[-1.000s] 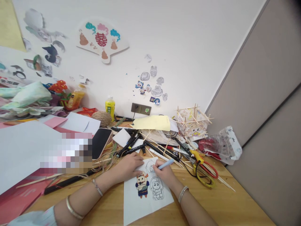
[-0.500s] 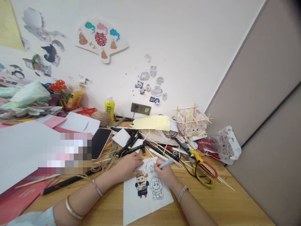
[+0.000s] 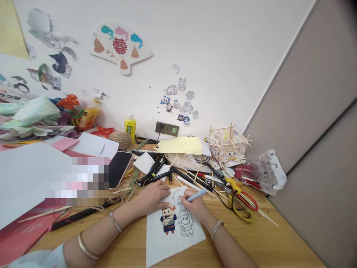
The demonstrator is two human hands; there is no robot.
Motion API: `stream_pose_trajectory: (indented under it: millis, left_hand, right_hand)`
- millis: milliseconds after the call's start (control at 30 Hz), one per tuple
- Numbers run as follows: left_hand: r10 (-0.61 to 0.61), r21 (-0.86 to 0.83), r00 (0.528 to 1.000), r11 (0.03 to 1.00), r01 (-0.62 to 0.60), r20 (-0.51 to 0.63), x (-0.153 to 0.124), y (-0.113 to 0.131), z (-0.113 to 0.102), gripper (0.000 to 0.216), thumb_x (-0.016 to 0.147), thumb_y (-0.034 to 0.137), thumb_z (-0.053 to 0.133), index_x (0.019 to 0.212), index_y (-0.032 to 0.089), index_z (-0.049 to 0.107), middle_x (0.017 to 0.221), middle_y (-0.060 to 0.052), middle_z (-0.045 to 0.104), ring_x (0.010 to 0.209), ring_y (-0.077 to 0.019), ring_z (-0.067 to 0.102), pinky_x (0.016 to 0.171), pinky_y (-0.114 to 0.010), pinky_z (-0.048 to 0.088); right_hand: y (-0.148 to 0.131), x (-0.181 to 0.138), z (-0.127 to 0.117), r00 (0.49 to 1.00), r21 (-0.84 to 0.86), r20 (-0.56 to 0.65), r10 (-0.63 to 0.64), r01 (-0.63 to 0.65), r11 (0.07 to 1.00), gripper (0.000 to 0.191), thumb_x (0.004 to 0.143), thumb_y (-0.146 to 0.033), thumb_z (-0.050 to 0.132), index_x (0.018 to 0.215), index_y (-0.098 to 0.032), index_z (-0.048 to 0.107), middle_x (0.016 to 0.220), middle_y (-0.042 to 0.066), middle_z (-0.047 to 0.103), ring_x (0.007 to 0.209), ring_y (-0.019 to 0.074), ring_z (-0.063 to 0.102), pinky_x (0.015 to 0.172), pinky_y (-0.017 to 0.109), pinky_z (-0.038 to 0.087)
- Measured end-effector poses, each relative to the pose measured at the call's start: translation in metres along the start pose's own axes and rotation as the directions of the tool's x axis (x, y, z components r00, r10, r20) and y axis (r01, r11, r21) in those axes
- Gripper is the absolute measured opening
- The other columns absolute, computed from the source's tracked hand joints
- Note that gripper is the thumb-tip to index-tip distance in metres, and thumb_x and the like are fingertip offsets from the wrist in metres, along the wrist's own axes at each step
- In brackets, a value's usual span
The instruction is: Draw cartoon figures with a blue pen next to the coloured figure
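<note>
A white sheet of paper lies on the wooden table, with a coloured cartoon figure on its left and an outlined figure on its right. Near the top edge is a third line drawing, partly covered by my fingers. My right hand grips a light blue pen, its tip end down at that third drawing. Flat on the sheet's upper left edge rests my left hand, fingers stretched out and holding nothing.
Black markers and thin wooden sticks lie heaped beyond the paper. Scissors with yellow handles are at right, beside a plastic bag. A phone lies at left, near a ball of twine and a yellow-green bottle.
My right hand has shifted slightly left with the pen, which now leans a little differently over the third drawing. My left hand and the paper stay in place.
</note>
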State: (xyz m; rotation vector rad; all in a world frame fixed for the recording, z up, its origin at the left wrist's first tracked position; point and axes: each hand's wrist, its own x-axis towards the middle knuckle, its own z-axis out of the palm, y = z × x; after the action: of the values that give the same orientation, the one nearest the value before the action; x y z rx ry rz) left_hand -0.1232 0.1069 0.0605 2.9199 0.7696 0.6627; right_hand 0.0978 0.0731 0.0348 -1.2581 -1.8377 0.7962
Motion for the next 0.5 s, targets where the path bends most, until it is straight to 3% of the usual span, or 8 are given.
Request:
stream_pose_trajectory:
  millis: [500]
  left_hand:
    - [-0.038, 0.013, 0.999, 0.999, 0.038, 0.039, 0.0011, 0.0024, -0.0020, 0.024, 0.083, 0.041, 0.060, 0.094, 0.020, 0.064, 0.102, -0.004, 0.065, 0.094, -0.0222, 0.053, 0.083, -0.032, 0.039]
  right_hand:
    - [0.0005, 0.0000, 0.0001, 1.000, 0.021, -0.005, 0.006, -0.005, 1.000, 0.027, 0.078, -0.023, 0.049, 0.057, -0.021, 0.033, 0.055, -0.006, 0.035, 0.053, 0.0103, 0.037, 0.051, 0.023, 0.029]
